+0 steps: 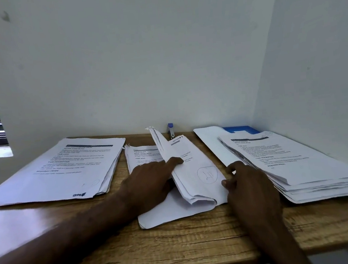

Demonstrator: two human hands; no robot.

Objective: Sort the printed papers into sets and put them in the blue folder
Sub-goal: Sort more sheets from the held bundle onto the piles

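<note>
Left hand (pixel 152 180) is pressing flat-fingered while right hand (pixel 248 186) is pinching the floppy, light papers (pixel 196 172) between them by their edge.

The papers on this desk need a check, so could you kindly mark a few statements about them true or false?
1. The folder is partly covered by the right pile. True.
2. The stapler lies on the folder. False: it stands by the wall behind the middle papers.
3. The left hand presses on the middle papers. True.
4. The right hand holds a pen. False: it grips the middle papers' edge.
</note>
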